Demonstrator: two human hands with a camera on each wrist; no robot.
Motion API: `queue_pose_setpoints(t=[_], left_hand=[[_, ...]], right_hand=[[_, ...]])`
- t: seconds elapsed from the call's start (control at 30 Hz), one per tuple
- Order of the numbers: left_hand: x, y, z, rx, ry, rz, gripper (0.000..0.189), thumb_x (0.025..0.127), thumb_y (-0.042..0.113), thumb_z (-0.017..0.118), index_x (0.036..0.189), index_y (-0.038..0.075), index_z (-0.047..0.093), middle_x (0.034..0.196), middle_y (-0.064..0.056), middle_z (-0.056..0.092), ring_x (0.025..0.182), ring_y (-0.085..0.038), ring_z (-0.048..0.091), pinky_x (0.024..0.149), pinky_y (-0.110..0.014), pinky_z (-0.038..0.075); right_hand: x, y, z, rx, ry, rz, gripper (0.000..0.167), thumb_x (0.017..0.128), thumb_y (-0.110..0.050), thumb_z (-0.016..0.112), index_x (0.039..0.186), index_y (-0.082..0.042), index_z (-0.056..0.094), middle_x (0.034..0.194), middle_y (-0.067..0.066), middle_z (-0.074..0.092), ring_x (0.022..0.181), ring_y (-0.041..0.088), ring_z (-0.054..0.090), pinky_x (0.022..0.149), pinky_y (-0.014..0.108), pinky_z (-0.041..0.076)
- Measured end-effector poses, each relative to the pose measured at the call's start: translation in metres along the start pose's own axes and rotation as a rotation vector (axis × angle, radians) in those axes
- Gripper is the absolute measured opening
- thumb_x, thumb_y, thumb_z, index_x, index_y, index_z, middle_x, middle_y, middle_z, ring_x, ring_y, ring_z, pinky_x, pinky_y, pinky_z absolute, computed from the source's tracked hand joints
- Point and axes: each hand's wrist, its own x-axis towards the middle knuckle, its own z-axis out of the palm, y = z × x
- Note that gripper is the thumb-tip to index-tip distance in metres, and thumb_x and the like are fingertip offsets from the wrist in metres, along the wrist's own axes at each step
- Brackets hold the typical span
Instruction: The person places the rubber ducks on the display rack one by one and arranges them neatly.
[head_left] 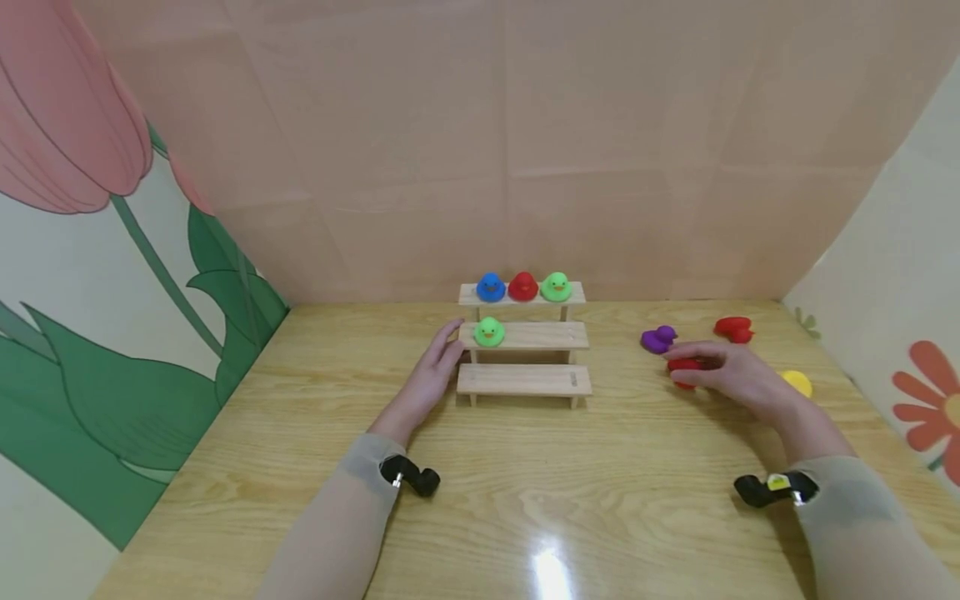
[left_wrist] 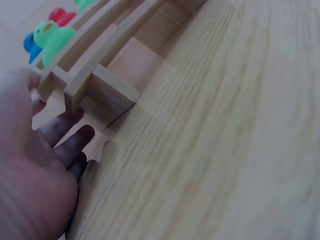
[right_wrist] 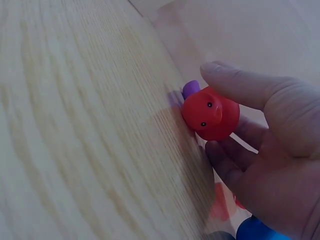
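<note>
A three-tier wooden shelf (head_left: 525,380) stands mid-table. My left hand (head_left: 435,367) is at its left end, fingers loosely bent, with fingertips against or very near the wood; contact is unclear. On the top tier sit a blue duck (head_left: 491,287), a red duck (head_left: 523,287) and a green duck (head_left: 557,287). Another green duck (head_left: 489,332) sits at the left of the middle tier. To the right, my right hand (head_left: 738,377) grips a red rubber duck (right_wrist: 212,115) between thumb and fingers, low over the table. A purple duck (head_left: 658,339) lies just beyond it.
Another red duck (head_left: 734,328) lies on its side at the back right. Past my right wrist a yellow object (head_left: 797,383) shows partly. In the right wrist view, a blue object (right_wrist: 257,230) peeks out below the palm. A pink-covered wall (head_left: 390,167) stands behind the table.
</note>
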Motion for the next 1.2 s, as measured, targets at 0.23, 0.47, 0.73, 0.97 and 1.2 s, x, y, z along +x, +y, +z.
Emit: queue_pose_setpoints(t=[0.23, 0.47, 0.73, 0.97, 1.2], left_hand=[[-0.0002, 0.0007, 0.0002, 0.009, 0.001, -0.002, 0.057, 0.118, 0.057, 0.043, 0.172, 0.043, 0.034, 0.18, 0.0, 0.03, 0.166, -0.029, 0.023, 0.133, -0.059, 0.019], [0.0005, 0.0, 0.0007, 0.01, 0.003, -0.005, 0.057, 0.118, 0.057, 0.043, 0.172, 0.043, 0.034, 0.18, 0.0, 0.03, 0.166, -0.03, 0.022, 0.133, -0.059, 0.019], [0.0013, -0.0014, 0.0005, 0.013, 0.003, -0.001, 0.059, 0.118, 0.058, 0.043, 0.173, 0.041, 0.033, 0.18, -0.003, 0.029, 0.166, -0.031, 0.023, 0.133, -0.059, 0.019], [0.0003, -0.0002, 0.0001, 0.013, 0.005, -0.005, 0.059, 0.117, 0.058, 0.043, 0.173, 0.042, 0.033, 0.18, -0.002, 0.03, 0.166, -0.031, 0.023, 0.133, -0.059, 0.02], [0.0007, -0.0003, -0.0004, 0.014, 0.001, -0.004, 0.059, 0.118, 0.057, 0.043, 0.174, 0.04, 0.033, 0.179, -0.002, 0.03, 0.166, -0.031, 0.024, 0.132, -0.06, 0.021]], right_hand=[[-0.001, -0.0017, 0.0009, -0.021, -0.01, -0.004, 0.058, 0.101, -0.044, 0.083, 0.149, -0.016, 0.07, 0.164, 0.022, 0.052, 0.149, 0.046, 0.042, 0.104, 0.05, 0.037], [0.0006, 0.0002, 0.0011, -0.056, -0.031, 0.01, 0.069, 0.097, -0.048, 0.087, 0.155, -0.019, 0.064, 0.166, 0.03, 0.044, 0.149, 0.056, 0.038, 0.111, 0.074, 0.032], [-0.0004, -0.0001, 0.0022, -0.09, -0.07, 0.018, 0.076, 0.095, -0.047, 0.088, 0.159, -0.022, 0.057, 0.163, 0.029, 0.045, 0.135, 0.049, 0.048, 0.104, 0.064, 0.039], [-0.0001, -0.0008, 0.0034, -0.088, -0.061, 0.006, 0.071, 0.098, -0.044, 0.086, 0.158, -0.02, 0.057, 0.159, 0.025, 0.05, 0.132, 0.044, 0.052, 0.102, 0.055, 0.041], [0.0008, -0.0012, 0.0038, -0.084, -0.035, -0.008, 0.067, 0.1, -0.044, 0.084, 0.157, -0.02, 0.059, 0.157, 0.024, 0.051, 0.132, 0.044, 0.053, 0.1, 0.051, 0.042]])
